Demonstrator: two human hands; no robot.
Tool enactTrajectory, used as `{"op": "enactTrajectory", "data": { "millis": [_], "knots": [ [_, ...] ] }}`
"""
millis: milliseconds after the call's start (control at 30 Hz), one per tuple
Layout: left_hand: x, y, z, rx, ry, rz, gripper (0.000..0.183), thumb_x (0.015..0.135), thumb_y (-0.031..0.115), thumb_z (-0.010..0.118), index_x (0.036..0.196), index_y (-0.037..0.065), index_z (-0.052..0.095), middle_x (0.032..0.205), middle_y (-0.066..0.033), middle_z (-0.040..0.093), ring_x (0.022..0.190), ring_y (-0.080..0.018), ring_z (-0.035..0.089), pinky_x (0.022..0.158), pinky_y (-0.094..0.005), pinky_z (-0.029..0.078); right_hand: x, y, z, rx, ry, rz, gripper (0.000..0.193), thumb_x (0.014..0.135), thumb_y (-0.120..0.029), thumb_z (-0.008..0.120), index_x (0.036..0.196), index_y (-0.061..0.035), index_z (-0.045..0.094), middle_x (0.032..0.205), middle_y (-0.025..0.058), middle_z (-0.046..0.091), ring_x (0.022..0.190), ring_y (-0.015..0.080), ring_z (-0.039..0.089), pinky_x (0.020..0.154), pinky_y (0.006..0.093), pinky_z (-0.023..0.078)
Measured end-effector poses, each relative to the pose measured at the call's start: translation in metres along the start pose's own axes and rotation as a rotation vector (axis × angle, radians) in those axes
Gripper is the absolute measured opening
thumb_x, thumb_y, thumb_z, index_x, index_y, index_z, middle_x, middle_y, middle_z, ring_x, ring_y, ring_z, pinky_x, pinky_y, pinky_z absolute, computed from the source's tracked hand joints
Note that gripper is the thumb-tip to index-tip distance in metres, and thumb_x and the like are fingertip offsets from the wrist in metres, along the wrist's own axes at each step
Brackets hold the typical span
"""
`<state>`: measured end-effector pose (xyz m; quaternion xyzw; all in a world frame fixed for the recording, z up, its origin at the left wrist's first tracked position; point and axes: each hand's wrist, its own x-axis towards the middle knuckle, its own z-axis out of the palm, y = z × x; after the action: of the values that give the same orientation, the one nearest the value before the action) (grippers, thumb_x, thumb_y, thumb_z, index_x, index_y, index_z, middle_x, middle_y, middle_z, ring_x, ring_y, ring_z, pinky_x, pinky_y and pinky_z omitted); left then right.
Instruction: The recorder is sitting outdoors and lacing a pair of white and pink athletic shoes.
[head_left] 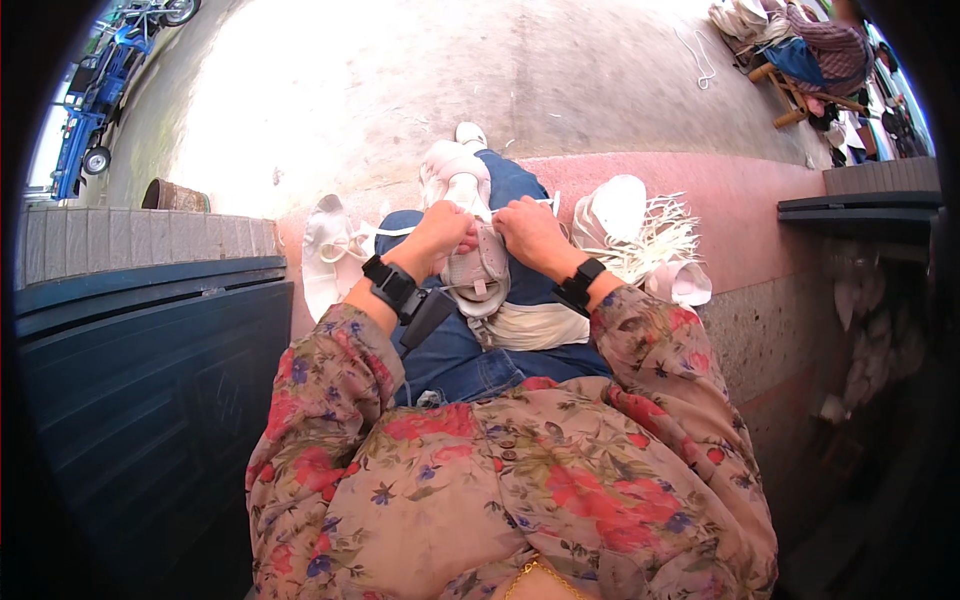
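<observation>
A pale pinkish-white shoe [476, 272] lies across my jeans-covered lap, its toe pointing away from me. Over its lacing area, my left hand [445, 232] is closed, with thumb and fingers pinched together. A white shoelace [392, 232] trails out to the left of it. Just to the right, my right hand [530, 232] is closed too, gripping lace whose end sticks out past the knuckles. The eyelets are partly covered by my fingers. Below the shoe, a bundle of cream laces [535, 327] rests on my lap.
Another pale shoe [325, 250] with loose lace stands at my left. On my right are a white shoe [612, 208], a heap of laces [660, 240] and another shoe [682, 282]. Dark door panels [160, 370] flank me. A person [825, 55] sits far right; a blue vehicle [95, 100] stands far left.
</observation>
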<state>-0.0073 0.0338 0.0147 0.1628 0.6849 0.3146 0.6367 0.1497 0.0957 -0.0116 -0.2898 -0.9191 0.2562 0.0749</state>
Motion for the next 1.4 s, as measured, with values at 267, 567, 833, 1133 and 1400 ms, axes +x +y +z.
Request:
{"op": "enactTrajectory", "data": {
  "millis": [267, 567, 833, 1133, 1400],
  "knots": [
    [0.008, -0.006, 0.007, -0.051, 0.059, 0.143, 0.011, 0.084, 0.007, 0.044, 0.085, -0.002, 0.051, 0.079, -0.0085, 0.055, 0.067, -0.0140, 0.055, 0.058, -0.0235, 0.044, 0.016, -0.004, 0.004, -0.160, 0.073, 0.043, 0.010, 0.069, -0.012, 0.053, 0.069, -0.0083, 0.062, 0.078, 0.0068, 0.057, 0.082, 0.0238, 0.052, 0.068, 0.0384, 0.038],
    [-0.003, -0.012, 0.009, -0.230, 0.058, 0.194, 0.012, 0.086, 0.010, 0.045, 0.090, 0.000, 0.050, 0.080, -0.0067, 0.056, 0.070, -0.0121, 0.055, 0.061, -0.0223, 0.045, 0.032, -0.008, 0.005, -0.288, 0.026, -0.142, 0.008, 0.068, -0.015, 0.056, 0.069, -0.0108, 0.063, 0.076, 0.0052, 0.057, 0.082, 0.0214, 0.053, 0.071, 0.0368, 0.036],
    [-0.034, -0.010, -0.023, 0.209, 0.231, 0.222, 0.016, 0.078, 0.010, 0.051, 0.087, -0.003, 0.057, 0.058, -0.0048, 0.053, 0.041, -0.0089, 0.046, 0.034, -0.0209, 0.034, 0.020, -0.016, 0.004, -0.341, 0.081, -0.062, 0.015, 0.074, -0.021, 0.056, 0.070, -0.0079, 0.062, 0.075, 0.0069, 0.059, 0.079, 0.0216, 0.053, 0.070, 0.0370, 0.037],
    [0.010, -0.044, -0.035, 0.808, 0.555, 0.541, 0.017, 0.075, 0.014, 0.051, 0.077, -0.001, 0.061, 0.069, -0.0185, 0.059, 0.064, -0.0318, 0.057, 0.059, -0.0383, 0.045, 0.021, -0.032, -0.003, -0.352, -0.152, 0.054, 0.018, 0.075, -0.016, 0.050, 0.078, -0.0033, 0.063, 0.085, 0.0121, 0.058, 0.088, 0.0256, 0.050, 0.073, 0.0383, 0.038],
    [0.004, -0.012, -0.025, 0.931, 0.550, 0.554, 0.015, 0.076, 0.015, 0.054, 0.079, 0.004, 0.063, 0.079, -0.0185, 0.060, 0.079, -0.0340, 0.057, 0.070, -0.0411, 0.046, 0.021, -0.019, 0.010, -0.132, -0.083, 0.020, 0.017, 0.073, -0.011, 0.048, 0.079, 0.0001, 0.059, 0.085, 0.0164, 0.056, 0.088, 0.0314, 0.050, 0.075, 0.0427, 0.040]
  ]
}}
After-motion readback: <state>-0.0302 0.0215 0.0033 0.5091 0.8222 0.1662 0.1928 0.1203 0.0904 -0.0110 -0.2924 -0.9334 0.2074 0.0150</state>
